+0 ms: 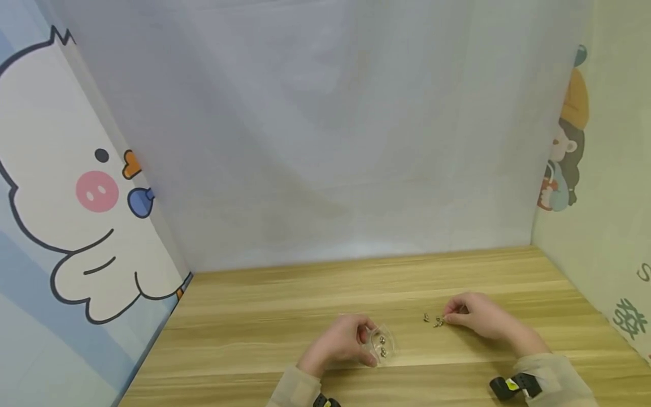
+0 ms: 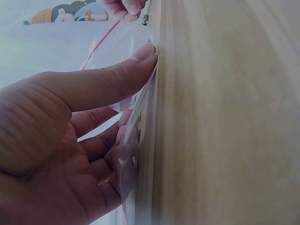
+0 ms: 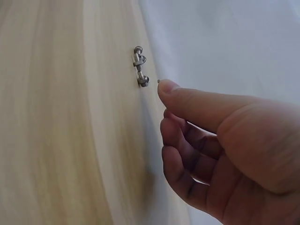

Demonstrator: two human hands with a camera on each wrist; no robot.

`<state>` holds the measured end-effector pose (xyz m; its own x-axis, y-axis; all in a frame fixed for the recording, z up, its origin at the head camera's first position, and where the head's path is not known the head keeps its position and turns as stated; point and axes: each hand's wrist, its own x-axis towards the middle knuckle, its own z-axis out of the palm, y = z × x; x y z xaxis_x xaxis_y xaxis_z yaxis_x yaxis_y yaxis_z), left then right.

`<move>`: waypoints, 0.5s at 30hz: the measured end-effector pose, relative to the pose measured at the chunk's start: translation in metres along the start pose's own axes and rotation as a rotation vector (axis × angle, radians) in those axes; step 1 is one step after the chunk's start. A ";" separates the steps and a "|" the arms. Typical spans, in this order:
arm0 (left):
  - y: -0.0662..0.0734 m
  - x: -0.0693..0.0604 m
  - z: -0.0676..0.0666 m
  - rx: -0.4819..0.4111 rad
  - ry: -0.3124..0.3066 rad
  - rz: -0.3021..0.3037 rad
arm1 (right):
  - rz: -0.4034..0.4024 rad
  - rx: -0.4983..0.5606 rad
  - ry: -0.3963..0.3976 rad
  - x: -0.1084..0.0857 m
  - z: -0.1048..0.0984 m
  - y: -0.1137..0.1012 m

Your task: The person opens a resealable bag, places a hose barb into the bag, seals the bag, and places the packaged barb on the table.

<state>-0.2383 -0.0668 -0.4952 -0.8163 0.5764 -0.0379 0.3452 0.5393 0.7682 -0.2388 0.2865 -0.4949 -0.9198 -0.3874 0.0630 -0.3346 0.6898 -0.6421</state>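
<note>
In the head view the left hand (image 1: 348, 341) grips a clear plastic bag (image 1: 389, 341) with a few small metal pieces (image 1: 383, 340) inside. The left wrist view shows the thumb of that hand (image 2: 79, 122) pressing on the bag (image 2: 131, 47), which has a red strip along one edge. To the right, the right hand (image 1: 483, 319) pinches a tiny metal piece between thumb and index finger; only its tip shows beside the thumb of the hand (image 3: 225, 145) in the right wrist view. Several loose metal pieces (image 3: 139, 61) lie on the wood-grain table just beyond those fingertips.
The wood-grain table (image 1: 254, 316) reaches back to a pale hanging cloth (image 1: 330, 141). A panel with a white cartoon bird (image 1: 46, 141) stands on the left, and a pale green panel (image 1: 610, 169) with a cartoon figure on the right.
</note>
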 end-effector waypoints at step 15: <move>0.002 0.000 0.001 0.016 -0.007 0.001 | -0.118 0.013 0.003 0.010 0.020 -0.038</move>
<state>-0.2370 -0.0655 -0.4947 -0.8129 0.5809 -0.0419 0.3531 0.5488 0.7577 -0.2309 0.2445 -0.4856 -0.8748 -0.4637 0.1405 -0.4376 0.6316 -0.6400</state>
